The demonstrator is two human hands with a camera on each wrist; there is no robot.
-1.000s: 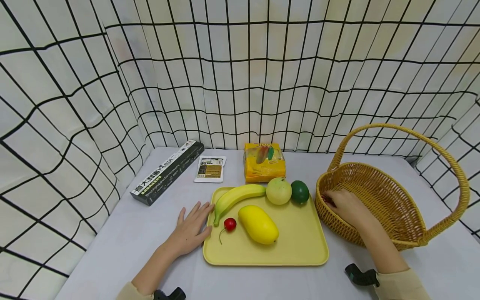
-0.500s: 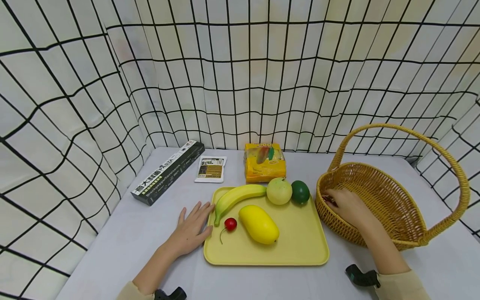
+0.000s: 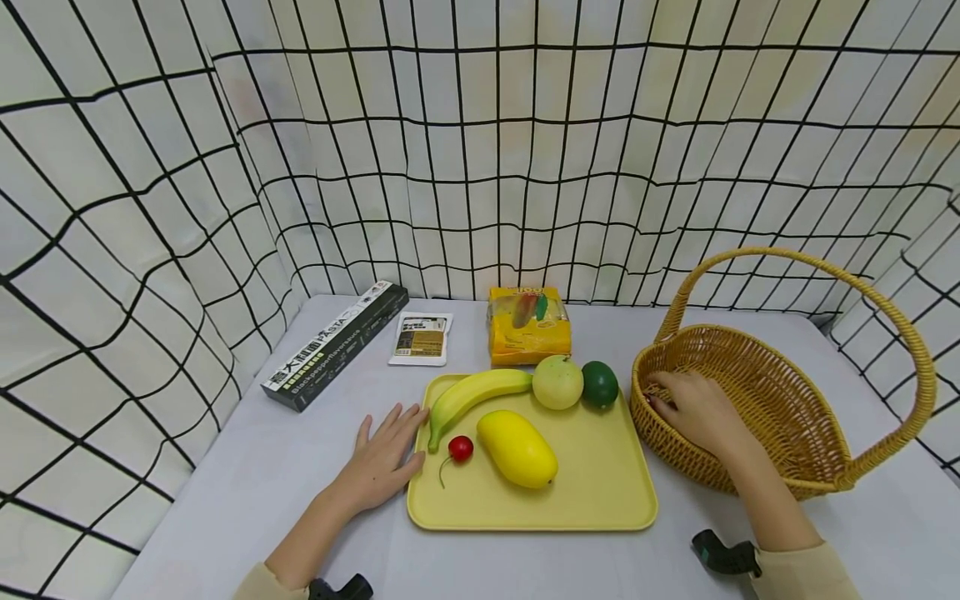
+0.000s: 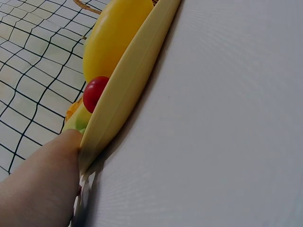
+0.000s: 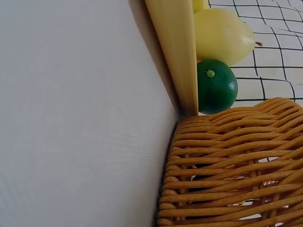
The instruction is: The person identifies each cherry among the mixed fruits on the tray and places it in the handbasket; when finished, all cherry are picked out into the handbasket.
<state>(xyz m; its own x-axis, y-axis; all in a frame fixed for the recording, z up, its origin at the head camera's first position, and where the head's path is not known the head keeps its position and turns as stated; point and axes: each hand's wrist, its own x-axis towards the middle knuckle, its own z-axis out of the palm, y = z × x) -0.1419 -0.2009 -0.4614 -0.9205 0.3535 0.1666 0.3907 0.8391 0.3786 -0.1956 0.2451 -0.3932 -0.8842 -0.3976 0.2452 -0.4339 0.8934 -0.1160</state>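
Note:
My left hand (image 3: 382, 462) lies flat on the table with its fingers spread, fingertips and thumb at the left rim of the yellow tray (image 3: 600, 500). On the tray are a banana (image 3: 480, 392), a red cherry (image 3: 461, 449) with a stem, a yellow mango (image 3: 517, 450) and a pale green pear-like fruit (image 3: 557, 383). A dark green round fruit (image 3: 600, 384) sits by the tray's back right corner. Inside the left end of the wicker basket (image 3: 795, 400), my right hand (image 3: 697, 408) curls its fingers round a small dark red thing (image 3: 661, 406), mostly hidden.
Behind the tray stands a yellow package (image 3: 529, 327). A white sachet (image 3: 421, 339) and a long black pasta box (image 3: 337, 346) lie at the back left. The basket's tall handle (image 3: 817, 262) arches over it. Black netting over white cloth encloses the table.
Inside the basket, my right hand has shifted very slightly, and less of the dark red thing shows. The left hand and the fruit stay where they were.

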